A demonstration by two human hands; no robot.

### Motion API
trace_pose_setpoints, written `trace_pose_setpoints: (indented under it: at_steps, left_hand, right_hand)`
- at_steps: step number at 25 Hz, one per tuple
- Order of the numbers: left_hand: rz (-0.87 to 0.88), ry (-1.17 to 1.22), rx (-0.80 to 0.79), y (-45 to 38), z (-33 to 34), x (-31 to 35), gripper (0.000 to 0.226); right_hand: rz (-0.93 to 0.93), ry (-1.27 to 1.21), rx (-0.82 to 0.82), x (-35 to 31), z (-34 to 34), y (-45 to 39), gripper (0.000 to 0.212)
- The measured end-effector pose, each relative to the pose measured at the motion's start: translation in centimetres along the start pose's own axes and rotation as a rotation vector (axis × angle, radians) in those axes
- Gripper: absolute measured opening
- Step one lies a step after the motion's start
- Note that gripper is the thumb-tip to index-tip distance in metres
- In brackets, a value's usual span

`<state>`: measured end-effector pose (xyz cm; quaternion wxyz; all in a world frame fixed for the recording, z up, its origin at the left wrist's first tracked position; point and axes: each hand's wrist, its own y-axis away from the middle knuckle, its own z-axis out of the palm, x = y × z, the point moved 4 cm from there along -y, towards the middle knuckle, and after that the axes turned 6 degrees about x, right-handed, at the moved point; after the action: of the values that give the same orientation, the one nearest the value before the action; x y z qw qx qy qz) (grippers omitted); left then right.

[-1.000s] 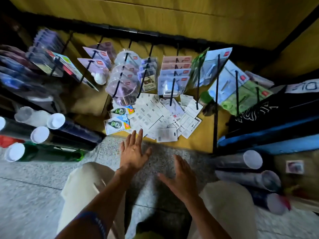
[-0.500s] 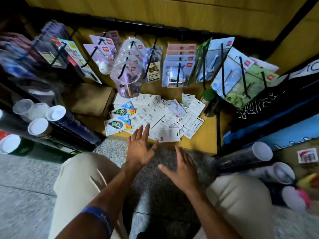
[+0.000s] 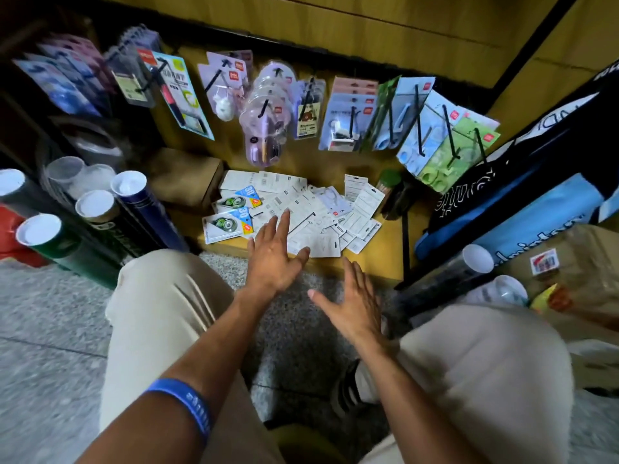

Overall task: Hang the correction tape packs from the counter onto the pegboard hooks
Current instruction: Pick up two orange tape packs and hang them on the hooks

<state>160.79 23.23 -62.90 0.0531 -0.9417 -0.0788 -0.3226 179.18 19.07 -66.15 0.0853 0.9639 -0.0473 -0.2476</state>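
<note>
tubes stand at far left | correction tape packs lie scattered on the yellow surface below the pegboard hooks | left hand spread flat over the pile's near edge, fingers released | right hand empty, fingers splayed, short of the packs

A heap of correction tape packs lies mid-frame on the counter. Above it, hooks carry hanging goods. Tubes stand at left, and bags lean at right.
</note>
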Motion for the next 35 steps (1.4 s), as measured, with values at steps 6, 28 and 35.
trace_pose_setpoints:
  at_steps: [6,28,35]
  left_hand:
    - [-0.027,-0.111,-0.102,-1.8,2.9,-1.5,0.084]
    - [-0.257,-0.269,-0.193,-22.6,19.1,-16.7,0.093]
    - [-0.398,-0.215,-0.122,-21.2,21.2,-17.0,0.099]
  right_hand:
    - [0.066,-0.064,-0.036,1.7,2.2,-2.6,0.108]
    - [-0.202,0.42,-0.217,6.3,17.9,-26.8,0.117]
    - [-0.273,0.439,-0.162,5.4,18.4,-27.9,0.095]
